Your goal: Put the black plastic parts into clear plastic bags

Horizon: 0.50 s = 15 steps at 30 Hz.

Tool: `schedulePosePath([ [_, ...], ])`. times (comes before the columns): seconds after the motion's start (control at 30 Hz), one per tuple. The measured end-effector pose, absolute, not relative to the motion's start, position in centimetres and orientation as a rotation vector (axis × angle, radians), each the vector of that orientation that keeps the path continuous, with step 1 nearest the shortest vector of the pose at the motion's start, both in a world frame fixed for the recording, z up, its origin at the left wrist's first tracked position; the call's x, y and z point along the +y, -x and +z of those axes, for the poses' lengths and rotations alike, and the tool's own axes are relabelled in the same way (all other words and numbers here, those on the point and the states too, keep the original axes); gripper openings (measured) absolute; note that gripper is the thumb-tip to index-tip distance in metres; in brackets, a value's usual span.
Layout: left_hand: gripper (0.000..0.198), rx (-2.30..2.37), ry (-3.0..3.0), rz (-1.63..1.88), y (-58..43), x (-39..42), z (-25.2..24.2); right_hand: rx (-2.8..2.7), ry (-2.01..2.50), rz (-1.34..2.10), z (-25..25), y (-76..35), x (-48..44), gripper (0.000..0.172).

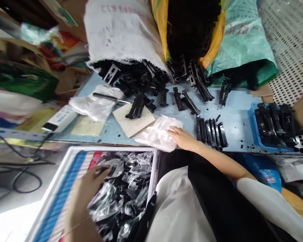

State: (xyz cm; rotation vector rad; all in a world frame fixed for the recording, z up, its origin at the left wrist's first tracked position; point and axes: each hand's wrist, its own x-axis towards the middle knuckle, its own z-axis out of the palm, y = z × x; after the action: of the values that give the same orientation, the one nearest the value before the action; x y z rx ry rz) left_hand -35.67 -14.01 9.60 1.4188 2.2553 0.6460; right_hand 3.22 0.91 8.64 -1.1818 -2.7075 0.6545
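Note:
My left hand (94, 179) is over the white-rimmed crate (154, 174) at the lower left. Its fingers are closed on a black plastic part in a clear bag (114, 168). Below it in the crate lie several more bagged black parts (131, 198). At the table's front edge my right hand (183, 138) has its fingertips on a pile of clear plastic bags (158, 134), apparently pinching the top one. Beside the pile, a square board (126, 122) carries loose black parts (137, 106) and a screwdriver (111, 97). A row of black parts (210, 132) lies to the right.
A white sack (123, 30), a yellow sack (163, 23) and a green sack (244, 40) stand along the back, black parts spilling out. A blue basket (254, 124) of parts sits at right. At left are a white box (62, 118) and cables (27, 168).

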Motion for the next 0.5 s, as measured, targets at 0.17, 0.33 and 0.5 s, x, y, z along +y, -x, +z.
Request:
schedulePosePath([
  [0.17,0.027,2.185,-1.650,0.753,28.5,-10.4,6.7,-2.590,1.213,1.057,9.3,-0.9,4.4,0.067],
  [0.33,0.020,1.607,-2.069,0.943,14.9,-5.4,7.0,-2.480,1.174,1.375,10.7,-1.3,6.4,0.060],
  [0.5,0.014,1.623,-1.767,0.959,13.2,-1.8,4.9,-2.491,1.629,0.891,15.7,-8.0,5.3,0.030],
])
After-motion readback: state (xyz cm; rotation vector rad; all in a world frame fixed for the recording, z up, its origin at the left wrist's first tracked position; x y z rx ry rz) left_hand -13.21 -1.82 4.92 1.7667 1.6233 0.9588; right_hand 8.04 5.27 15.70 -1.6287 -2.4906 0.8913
